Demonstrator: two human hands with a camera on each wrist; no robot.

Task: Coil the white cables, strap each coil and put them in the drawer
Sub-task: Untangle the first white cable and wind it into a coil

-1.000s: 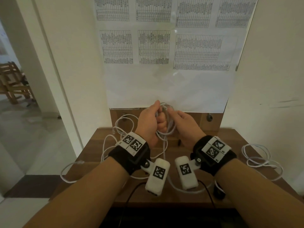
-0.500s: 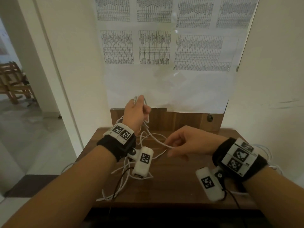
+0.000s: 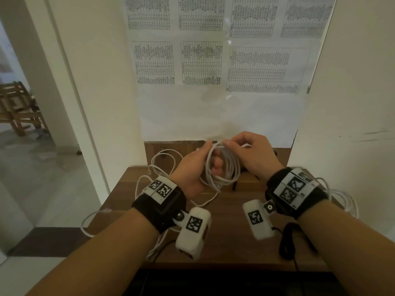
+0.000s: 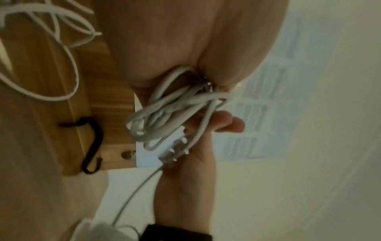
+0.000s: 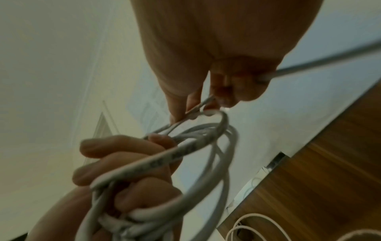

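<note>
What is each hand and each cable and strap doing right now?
left hand: grips the coil.
right hand: pinches a strand at the coil's top.
coil: looped, held up, not strapped.
loose cable: uncoiled on the table.
second cable: lying at the table's right edge.
black strap: unused on the table.

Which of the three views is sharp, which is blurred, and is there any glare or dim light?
Head view: dim, fairly sharp on the cable coil and both hands, small glare on the wall sheets, edges bent by the wide lens. Left wrist view: soft throughout, black strap smeared. Right wrist view: motion blur on the coil; palm close and unfocused.
</note>
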